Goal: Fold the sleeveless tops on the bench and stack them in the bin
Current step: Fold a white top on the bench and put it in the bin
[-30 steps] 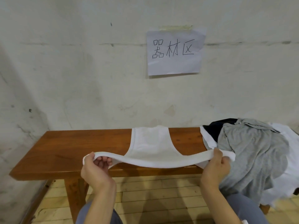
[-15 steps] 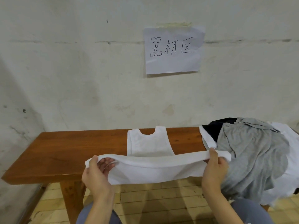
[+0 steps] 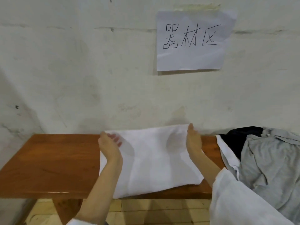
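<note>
White top is lying spread across the tabletop — left grip and right grip are each pinching a far corner. Grey top and black top are sitting heaped at right.

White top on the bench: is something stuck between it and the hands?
No, nothing visible. The left hand and right hand touch the white top at its far corners on the bench. The pile of tops lies off to the right. The bin is not in view.
</note>
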A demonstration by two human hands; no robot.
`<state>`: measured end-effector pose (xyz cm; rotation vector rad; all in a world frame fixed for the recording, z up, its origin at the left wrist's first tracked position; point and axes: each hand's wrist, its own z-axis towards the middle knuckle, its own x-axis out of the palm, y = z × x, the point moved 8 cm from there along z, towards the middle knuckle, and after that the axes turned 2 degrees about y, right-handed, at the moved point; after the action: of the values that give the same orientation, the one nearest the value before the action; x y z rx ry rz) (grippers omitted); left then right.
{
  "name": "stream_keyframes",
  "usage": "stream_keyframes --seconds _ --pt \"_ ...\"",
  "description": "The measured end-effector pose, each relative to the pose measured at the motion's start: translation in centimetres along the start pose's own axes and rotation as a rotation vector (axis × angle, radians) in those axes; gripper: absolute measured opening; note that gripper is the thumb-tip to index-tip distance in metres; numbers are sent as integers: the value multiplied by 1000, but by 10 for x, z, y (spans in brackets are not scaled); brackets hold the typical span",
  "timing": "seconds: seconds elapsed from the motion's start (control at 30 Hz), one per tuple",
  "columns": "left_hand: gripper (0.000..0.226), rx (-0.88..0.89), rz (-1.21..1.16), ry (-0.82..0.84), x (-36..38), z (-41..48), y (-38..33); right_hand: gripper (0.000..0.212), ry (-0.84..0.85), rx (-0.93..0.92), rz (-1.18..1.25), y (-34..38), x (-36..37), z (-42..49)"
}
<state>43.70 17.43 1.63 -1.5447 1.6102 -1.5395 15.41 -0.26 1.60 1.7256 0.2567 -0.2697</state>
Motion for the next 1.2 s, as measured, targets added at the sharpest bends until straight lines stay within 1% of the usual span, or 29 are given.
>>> stream_keyframes --seconds 0.03,0.07,0.1,0.13,0.17,0.2,0.23,0.27,0.3,0.37,0.43,0.5,0.53,0.57,0.63,0.7,0.73,0.77,0.8,0.83,0.87,0.9,0.93,0.97,1.0,1.03,1.07,1.13,1.2 --pt "27 23 151 45 5 6 15 58 80 8 -134 -15 17 5" --pt "29 79 342 124 12 8 29 63 140 -18 -316 -33 32 9" --pt "32 167 567 233 21 5 40 72 180 -72 -531 -46 41 3" --pt "37 270 818 353 29 1 56 78 183 -142 -742 -59 48 -1" --pt "46 389 1084 477 38 -4 70 74 167 -207 -874 -66 51 -6" --pt "59 502 1339 598 45 -10 86 68 143 -259 -942 -70 52 -9" --pt "72 597 1552 683 47 -12 100 65 133 -283 -974 -74 52 -12" --pt "81 666 1690 725 48 -14 108 65 129 -304 -1003 -73 52 -13" --pt "86 685 1763 732 46 -12 114 65 132 -306 -1029 -70 50 -14" --pt "89 677 1798 709 44 -18 118 66 157 -328 -1084 -69 51 -11" --pt "89 652 1812 678 42 -29 118 69 218 -330 -1105 -73 51 -9" --pt "90 601 1833 650 38 -41 120 85 246 -345 -1123 -74 48 -9" --pt "91 567 1847 639 36 -47 122 89 263 -357 -1127 -75 47 -9" --pt "91 546 1868 627 33 -54 124 85 285 -357 -1126 -75 44 -10" --pt "89 527 1914 604 31 -62 124 69 319 -352 -1099 -73 42 -16" --pt "78 638 1915 604 38 -66 111 61 283 -326 -1042 -71 36 -33" --pt "69 733 1896 641 45 -67 107 60 237 -313 -1001 -68 33 -46" --pt "60 830 1878 712 52 -67 107 61 189 -289 -974 -68 33 -59" --pt "55 866 1867 800 54 -64 109 64 151 -275 -951 -69 36 -75" --pt "54 854 1875 884 54 -60 115 67 116 -263 -930 -72 41 -90" --pt "59 831 1876 928 52 -59 117 68 58 -282 -904 -70 43 -102" --pt "70 809 1877 957 49 -57 121 64 32 -289 -888 -72 49 -110" --pt "83 815 1860 974 47 -59 124 58 51 -275 -884 -76 55 -114" --pt "93 784 1859 984 44 -59 127 61 109 -229 -868 -81 59 -117" --pt "96 731 1869 965 40 -60 130 73 192 -163 -846 -91 65 -116" --pt "92 697 1879 928 37 -63 129 81 229 -131 -837 -95 67 -115" --pt "85 706 1877 870 35 -67 128 84 238 -141 -860 -93 67 -113" --pt "77 732 1852 747 28 -71 125 85 232 -203 -949 -92 63 -105" --pt "69 762 1821 664 21 -80 120 89 258 -297 -1064 -89 56 -98"
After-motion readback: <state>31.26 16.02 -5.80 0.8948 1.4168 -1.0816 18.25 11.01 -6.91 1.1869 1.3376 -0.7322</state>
